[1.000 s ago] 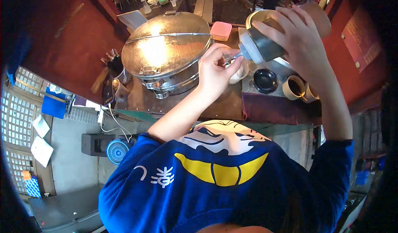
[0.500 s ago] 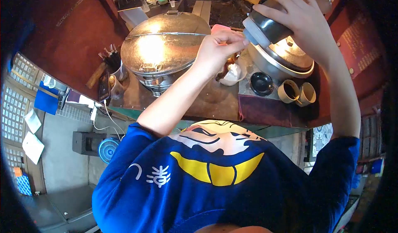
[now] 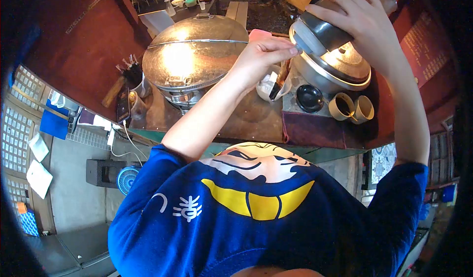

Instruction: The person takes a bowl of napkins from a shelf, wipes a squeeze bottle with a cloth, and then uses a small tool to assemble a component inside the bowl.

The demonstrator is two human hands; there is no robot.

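My right hand is wrapped over a large dark bottle, tipped so its pale translucent spout end points down and to the left. My left hand is closed in a pinch, thumb and forefinger right at the tip of that spout. Below the left hand stands a white bowl with something white in it. A glossy dark brown strip rises from the bowl's right side, its upper end hidden behind the fingers.
A big round metal lidded pot fills the counter's left. To the right are a silver lidded pot, a black bowl, two tan cups and a dark folded cloth. A phone on a white cable leans at the left edge.
The bottle and both hands have shifted very slightly right and down. The brown strip beside the white bowl shows more now. The grip of both hands looks the same.
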